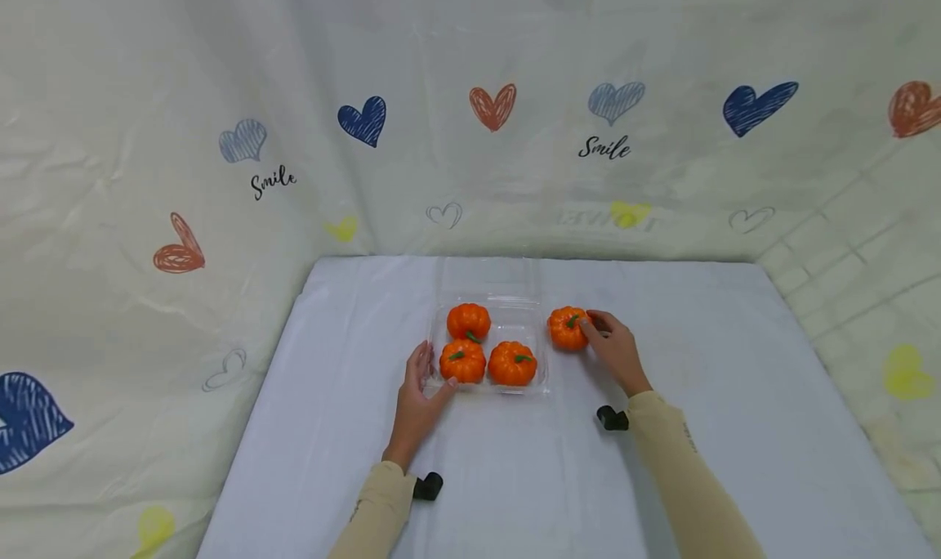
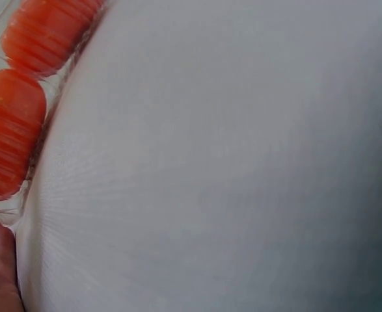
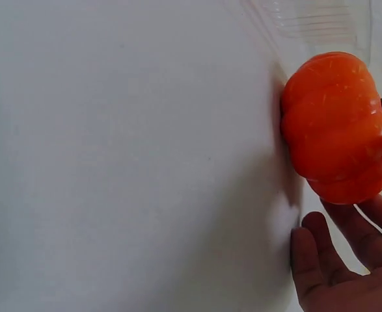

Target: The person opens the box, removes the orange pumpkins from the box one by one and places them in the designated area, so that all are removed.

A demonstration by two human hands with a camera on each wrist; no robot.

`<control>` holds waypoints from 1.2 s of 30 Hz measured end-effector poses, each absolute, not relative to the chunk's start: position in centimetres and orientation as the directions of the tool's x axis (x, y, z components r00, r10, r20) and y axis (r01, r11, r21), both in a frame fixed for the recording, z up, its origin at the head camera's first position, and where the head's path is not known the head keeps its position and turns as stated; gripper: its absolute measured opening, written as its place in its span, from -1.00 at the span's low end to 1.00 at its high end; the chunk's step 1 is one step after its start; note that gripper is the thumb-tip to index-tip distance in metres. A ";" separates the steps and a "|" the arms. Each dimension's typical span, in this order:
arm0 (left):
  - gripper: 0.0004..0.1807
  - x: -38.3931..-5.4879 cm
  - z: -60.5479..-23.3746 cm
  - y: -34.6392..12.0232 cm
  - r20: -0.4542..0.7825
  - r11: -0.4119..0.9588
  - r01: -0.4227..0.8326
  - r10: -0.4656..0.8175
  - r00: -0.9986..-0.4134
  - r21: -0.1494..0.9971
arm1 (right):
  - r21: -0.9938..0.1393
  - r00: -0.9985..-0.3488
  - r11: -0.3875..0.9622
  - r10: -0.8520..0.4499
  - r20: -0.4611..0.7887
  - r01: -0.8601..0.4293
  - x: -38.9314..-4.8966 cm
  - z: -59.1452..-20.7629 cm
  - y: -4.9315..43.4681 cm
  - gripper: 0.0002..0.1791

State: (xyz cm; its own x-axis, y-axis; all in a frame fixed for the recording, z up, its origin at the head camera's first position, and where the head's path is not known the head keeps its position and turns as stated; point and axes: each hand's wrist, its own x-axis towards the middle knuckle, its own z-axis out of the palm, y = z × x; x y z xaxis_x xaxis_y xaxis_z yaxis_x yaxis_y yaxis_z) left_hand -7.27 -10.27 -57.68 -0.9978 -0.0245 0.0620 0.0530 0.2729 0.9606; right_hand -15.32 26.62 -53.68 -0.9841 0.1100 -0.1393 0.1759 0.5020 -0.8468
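Observation:
A clear plastic container (image 1: 518, 326) stands on the white-covered table, its lid (image 1: 485, 277) folded back at the far side. Three small orange pumpkins with green stems are inside: one at back left (image 1: 467, 320), one at front left (image 1: 461, 363) and one at front right (image 1: 512, 365). My left hand (image 1: 419, 404) rests at the container's front left corner, fingers along the left side and thumb at the front edge. To the right of the container, my right hand (image 1: 616, 349) pinches another orange pumpkin (image 3: 334, 130). Whether that pumpkin touches the table I cannot tell.
The white cloth (image 1: 353, 355) covers the table around the container. Behind it hangs a pale curtain (image 1: 544, 175) printed with hearts, which also runs along both sides. A black strap piece (image 1: 429, 486) shows at the left wrist, another (image 1: 612, 418) at the right.

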 end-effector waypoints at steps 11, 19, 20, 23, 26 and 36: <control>-0.03 -6.5 -58.1 -10.0 0.028 0.275 0.013 -0.048 -0.998 0.961 | -0.851 -0.975 0.490 0.195 -0.106 0.191 -15.1 -55.3 26.0 -0.32; -0.04 -6.4 -58.1 -9.7 0.024 0.278 0.004 -0.068 -0.997 0.961 | -0.866 -0.964 0.458 0.250 -0.094 0.203 -14.9 -55.7 25.6 -0.29; -0.05 -6.4 -58.2 -9.7 0.024 0.277 0.004 -0.068 -0.997 0.961 | -0.867 -0.963 0.454 0.254 -0.094 0.204 -14.9 -55.7 25.6 -0.29; -0.06 -6.5 -58.1 -9.6 0.027 0.280 0.009 -0.061 -0.998 0.960 | -0.873 -0.959 0.444 0.271 -0.085 0.203 -14.6 -55.3 25.7 -0.29; -0.06 -6.7 -58.0 -9.6 0.040 0.276 0.024 -0.053 -0.998 0.961 | -0.889 -0.954 0.414 0.291 -0.073 0.195 -14.4 -54.5 25.7 -0.27; -0.04 -7.0 -57.5 -9.9 0.046 0.273 0.034 -0.037 -0.998 0.961 | -0.909 -0.974 0.416 0.191 0.118 -0.029 -14.0 -50.9 24.6 -0.25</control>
State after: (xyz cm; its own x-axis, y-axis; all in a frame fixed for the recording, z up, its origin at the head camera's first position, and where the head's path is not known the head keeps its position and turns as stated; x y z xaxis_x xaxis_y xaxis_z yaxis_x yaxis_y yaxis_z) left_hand -6.98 -9.85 -57.49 -0.9982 -0.0374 0.0464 0.0344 0.2733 0.9613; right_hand -14.01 24.64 -50.88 -0.9744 0.1911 0.1183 -0.0287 0.4162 -0.9088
